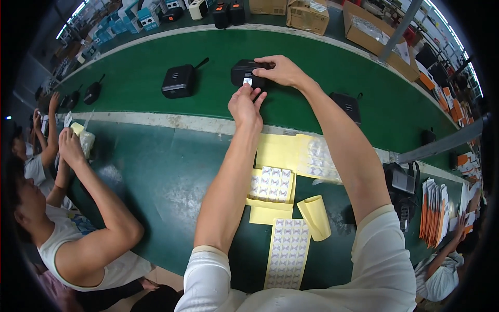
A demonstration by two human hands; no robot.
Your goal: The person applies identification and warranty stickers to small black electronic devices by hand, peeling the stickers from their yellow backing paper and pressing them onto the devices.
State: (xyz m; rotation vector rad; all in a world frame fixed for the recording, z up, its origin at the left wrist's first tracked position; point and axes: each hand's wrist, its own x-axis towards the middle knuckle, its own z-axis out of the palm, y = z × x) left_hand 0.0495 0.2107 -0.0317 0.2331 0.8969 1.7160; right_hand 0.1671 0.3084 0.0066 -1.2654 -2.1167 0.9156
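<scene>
Out on the green belt, a black box-shaped device (242,67) rests under both my hands. My right hand (283,72) grips its top and right side, fingers bent over the edge. Between the fingertips of my left hand (245,108) is a small white sticker (248,81), held against the device's near face. Whether the sticker is stuck down I cannot tell. Below my arms on the table lie a sheet of printed round stickers (288,249), a stack of sticker sheets (270,185) and a curled yellow backing paper (315,218).
More black devices with straps stand on the belt, one to the left (178,81) and one behind my right forearm (345,106). A plastic-wrapped sticker pack (318,157) lies by the belt's edge. Orange-and-white flat packages (434,213) stand at right. A co-worker's arm (99,182) reaches in from the left.
</scene>
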